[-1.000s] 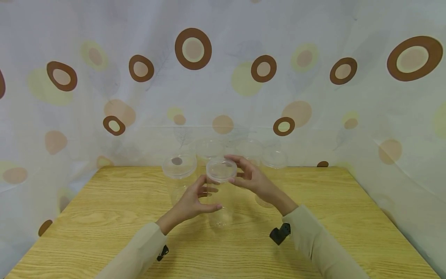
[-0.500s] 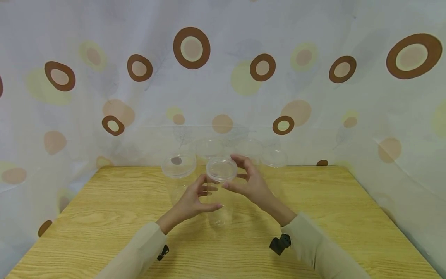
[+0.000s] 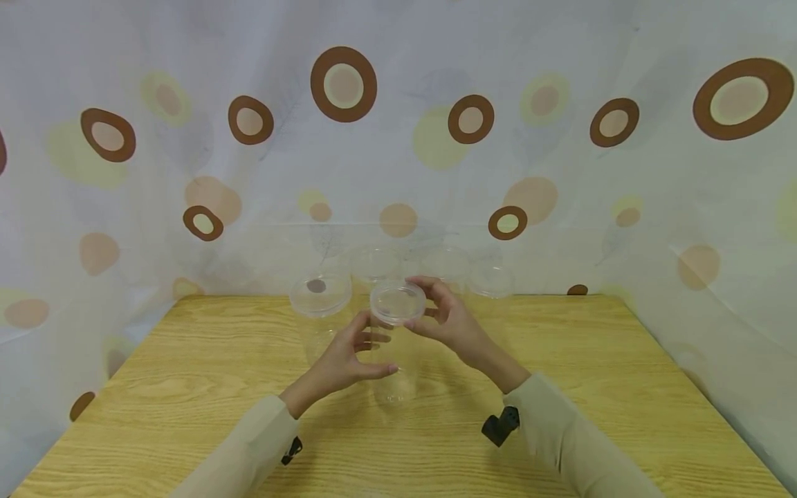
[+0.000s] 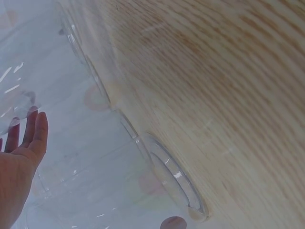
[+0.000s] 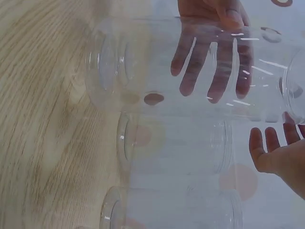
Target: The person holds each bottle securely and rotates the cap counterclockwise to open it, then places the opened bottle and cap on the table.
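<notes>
In the head view a clear plastic jar [image 3: 395,377] stands upright at the middle of the wooden table. My left hand [image 3: 336,360] grips its body from the left, thumb in front and fingers behind, visible through the wall in the right wrist view [image 5: 214,57]. At the jar's top, my right hand [image 3: 457,328] holds the clear round lid [image 3: 398,302] between thumb and fingers. The left wrist view has my left fingers [image 4: 40,126] against the transparent wall. Whether the jar's base touches the table is hard to tell.
Several similar clear jars stand close behind: a wide-topped jar [image 3: 320,297] at left, a jar [image 3: 376,264] at the back, a right-hand jar [image 3: 490,282]. Wooden table [image 3: 187,387] reaches back to a patterned curtain [image 3: 398,173].
My right thumb slid left along the front of the lid's rim, then came partly back to the right as the fingers shifted too. The left hand and jar stay almost in place.
</notes>
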A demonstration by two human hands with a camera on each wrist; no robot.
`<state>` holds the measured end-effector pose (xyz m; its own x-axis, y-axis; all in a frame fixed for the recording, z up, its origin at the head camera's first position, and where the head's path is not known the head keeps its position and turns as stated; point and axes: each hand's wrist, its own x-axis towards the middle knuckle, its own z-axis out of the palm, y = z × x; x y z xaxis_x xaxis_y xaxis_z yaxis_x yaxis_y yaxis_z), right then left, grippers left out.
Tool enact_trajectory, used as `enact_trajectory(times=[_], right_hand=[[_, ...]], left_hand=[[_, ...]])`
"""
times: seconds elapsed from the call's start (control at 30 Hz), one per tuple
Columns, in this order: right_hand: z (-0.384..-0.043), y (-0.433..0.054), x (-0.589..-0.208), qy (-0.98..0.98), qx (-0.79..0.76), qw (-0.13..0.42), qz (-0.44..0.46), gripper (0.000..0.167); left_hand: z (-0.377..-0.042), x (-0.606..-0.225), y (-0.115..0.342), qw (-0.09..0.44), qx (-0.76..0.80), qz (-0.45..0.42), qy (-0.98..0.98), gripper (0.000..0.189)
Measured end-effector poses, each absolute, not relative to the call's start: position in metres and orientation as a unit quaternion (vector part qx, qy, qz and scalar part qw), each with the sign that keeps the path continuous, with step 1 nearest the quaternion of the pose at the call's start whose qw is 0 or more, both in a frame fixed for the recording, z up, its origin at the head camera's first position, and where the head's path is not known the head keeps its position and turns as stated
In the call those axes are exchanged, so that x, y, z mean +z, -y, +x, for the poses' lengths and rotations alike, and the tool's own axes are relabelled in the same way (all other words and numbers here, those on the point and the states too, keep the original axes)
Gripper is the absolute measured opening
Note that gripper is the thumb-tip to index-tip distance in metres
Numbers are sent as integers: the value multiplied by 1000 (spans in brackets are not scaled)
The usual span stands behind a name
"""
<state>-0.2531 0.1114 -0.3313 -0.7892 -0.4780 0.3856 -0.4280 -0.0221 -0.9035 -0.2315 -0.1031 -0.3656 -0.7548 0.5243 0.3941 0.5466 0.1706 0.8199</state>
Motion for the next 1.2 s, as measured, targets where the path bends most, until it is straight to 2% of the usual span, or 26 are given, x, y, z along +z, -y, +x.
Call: enact_trajectory(times=[0.27, 0.53, 0.63, 0.8, 0.93, 1.2], right_hand=[[-260, -118, -330, -674, -642, 95, -354, 68], [-259, -118, -328, -672, -636, 109, -362, 69], [-256, -116, -328, -678, -637, 88, -356, 72], [-249, -109, -331, -706, -628, 15, -327, 72], [-245, -104, -334, -718, -628, -22, -299, 70], [-244, -101, -333, -727, -626, -41, -280, 65]], left_hand=[[-230, -364, 103, -3, -553, -349, 757, 72], [-246, -386, 107, 4, -548, -340, 764, 74], [-247, -386, 108, 9, -547, -342, 764, 73], [-239, -375, 107, 11, -540, -340, 770, 72], [-233, -368, 105, 7, -539, -334, 773, 72], [-247, -387, 107, 14, -539, -347, 767, 74]])
